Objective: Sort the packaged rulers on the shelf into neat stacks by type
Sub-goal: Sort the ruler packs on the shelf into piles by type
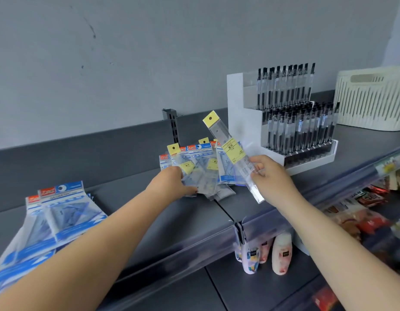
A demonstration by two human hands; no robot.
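A clear straight ruler pack (234,153) with yellow labels is pinched in the fingers of the right hand (271,176) above the shelf (149,205). The mixed pile (201,167) is gripped by the left hand (172,182), fingers curled on it. A stack of blue geometry sets (53,216) is already laid at the left; much sorting appears left.

Dark grey shelf (136,212) carries a white pen display (282,122); mixed ruler packets (201,169) lie just left of it, blue geometry sets (53,218) far left, cream basket (372,99) right.
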